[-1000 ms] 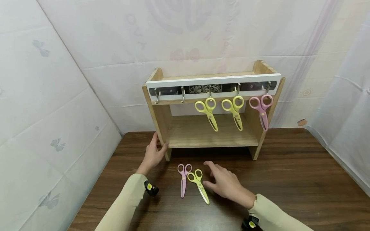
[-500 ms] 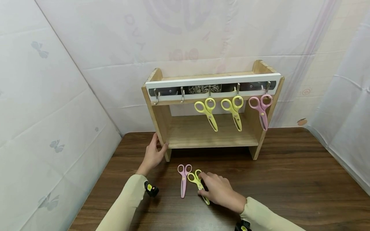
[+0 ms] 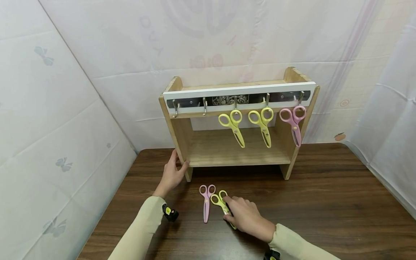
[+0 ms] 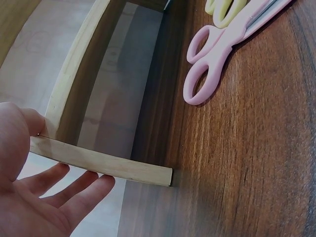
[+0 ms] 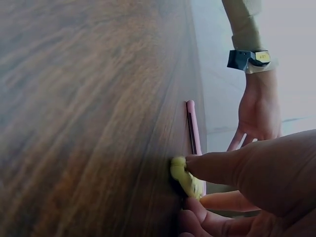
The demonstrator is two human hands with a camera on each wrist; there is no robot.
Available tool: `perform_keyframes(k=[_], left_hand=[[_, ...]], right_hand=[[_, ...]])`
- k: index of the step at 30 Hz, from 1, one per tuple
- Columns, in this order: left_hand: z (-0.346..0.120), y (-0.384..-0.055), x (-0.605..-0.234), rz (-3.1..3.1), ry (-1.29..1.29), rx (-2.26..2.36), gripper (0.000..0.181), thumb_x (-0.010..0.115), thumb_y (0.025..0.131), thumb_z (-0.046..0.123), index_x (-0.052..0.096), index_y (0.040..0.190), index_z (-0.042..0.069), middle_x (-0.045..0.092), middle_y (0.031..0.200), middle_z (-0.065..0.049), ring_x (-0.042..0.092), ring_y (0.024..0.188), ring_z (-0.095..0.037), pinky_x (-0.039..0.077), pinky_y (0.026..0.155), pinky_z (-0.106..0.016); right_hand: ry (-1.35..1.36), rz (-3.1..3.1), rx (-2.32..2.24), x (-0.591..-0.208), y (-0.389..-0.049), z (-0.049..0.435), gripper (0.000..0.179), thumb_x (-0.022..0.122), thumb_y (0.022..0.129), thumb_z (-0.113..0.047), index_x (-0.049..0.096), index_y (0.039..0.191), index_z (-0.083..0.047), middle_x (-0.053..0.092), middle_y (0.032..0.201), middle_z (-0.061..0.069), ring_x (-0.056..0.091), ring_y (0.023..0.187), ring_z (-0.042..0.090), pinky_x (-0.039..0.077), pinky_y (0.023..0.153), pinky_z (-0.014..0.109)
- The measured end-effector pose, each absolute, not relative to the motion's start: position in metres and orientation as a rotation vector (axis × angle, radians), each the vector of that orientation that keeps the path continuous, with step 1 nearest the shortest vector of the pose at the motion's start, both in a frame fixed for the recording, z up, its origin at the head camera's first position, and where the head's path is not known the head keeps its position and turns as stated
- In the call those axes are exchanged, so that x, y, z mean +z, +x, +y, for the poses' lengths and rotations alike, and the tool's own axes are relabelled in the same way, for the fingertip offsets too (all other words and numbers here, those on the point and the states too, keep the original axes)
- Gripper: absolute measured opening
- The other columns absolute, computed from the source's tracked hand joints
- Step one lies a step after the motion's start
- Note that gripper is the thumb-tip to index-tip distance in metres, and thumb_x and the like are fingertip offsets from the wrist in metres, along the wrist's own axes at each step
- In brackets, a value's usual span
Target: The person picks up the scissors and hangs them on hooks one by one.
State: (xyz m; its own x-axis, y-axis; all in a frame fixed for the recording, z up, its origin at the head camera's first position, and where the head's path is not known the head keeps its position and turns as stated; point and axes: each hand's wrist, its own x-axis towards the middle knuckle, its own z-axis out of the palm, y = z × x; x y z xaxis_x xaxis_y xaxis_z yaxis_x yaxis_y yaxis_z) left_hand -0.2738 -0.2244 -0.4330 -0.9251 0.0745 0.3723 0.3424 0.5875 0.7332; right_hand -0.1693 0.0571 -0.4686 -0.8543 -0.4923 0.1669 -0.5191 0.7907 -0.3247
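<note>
On the dark table, my right hand [image 3: 246, 215] pinches the yellow scissors [image 3: 224, 207] near their middle, thumb on one side and fingers on the other. The hand hides part of the blades. Just left of them lie pink scissors [image 3: 206, 200], handles pointing away from me. My left hand [image 3: 172, 175] holds the lower left side panel of a wooden shelf [image 3: 208, 151]. In the left wrist view its thumb is on the inner side of the panel [image 4: 106, 164] and its fingers are against the outer face.
A white hook rail [image 3: 195, 90] runs across the shelf's top front. From it hang two yellow scissors [image 3: 234, 126] [image 3: 263, 124] and one pink pair [image 3: 294, 124] at the right. The two left hooks [image 3: 205, 106] carry nothing. Cloth walls [image 3: 81, 144] surround the table.
My right hand has moved left and down onto the yellow scissors and taken hold of them. The left hand has kept its place on the shelf.
</note>
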Motion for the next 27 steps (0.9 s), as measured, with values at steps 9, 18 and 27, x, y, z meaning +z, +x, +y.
perform_keyframes(k=[9, 18, 27], left_hand=[[-0.224, -0.273, -0.434, -2.522, -0.335, -1.259, 0.064, 0.062, 0.103, 0.015, 0.030, 0.158, 0.011, 0.051, 0.146, -0.026, 0.054, 0.132, -0.043, 0.057, 0.093, -0.057], [-0.225, -0.274, -0.434, -2.514, -0.326, -1.271, 0.063, 0.063, 0.103, 0.016, 0.032, 0.157, 0.011, 0.052, 0.146, -0.026, 0.052, 0.134, -0.043, 0.057, 0.093, -0.057], [-0.225, -0.275, -0.435, -2.516, -0.337, -1.274, 0.064, 0.062, 0.103, 0.017, 0.030, 0.158, 0.009, 0.052, 0.145, -0.027, 0.051, 0.135, -0.043, 0.055, 0.096, -0.058]], right_hand=[[0.860, -2.884, 0.567, -0.468, -0.170, 0.069, 0.038, 0.086, 0.084, -0.023, 0.069, 0.117, -0.017, 0.054, 0.080, -0.008, 0.053, 0.064, 0.012, 0.038, 0.043, 0.031], [0.865, -2.950, 0.649, -0.462, -0.172, 0.096, 0.031, 0.085, 0.086, -0.015, 0.072, 0.114, -0.019, 0.059, 0.087, -0.006, 0.049, 0.065, 0.010, 0.038, 0.045, 0.029], [0.756, -3.003, 0.651, -0.460, -0.176, 0.116, 0.024, 0.086, 0.083, -0.011, 0.075, 0.103, -0.018, 0.057, 0.084, -0.006, 0.050, 0.065, 0.010, 0.041, 0.047, 0.032]])
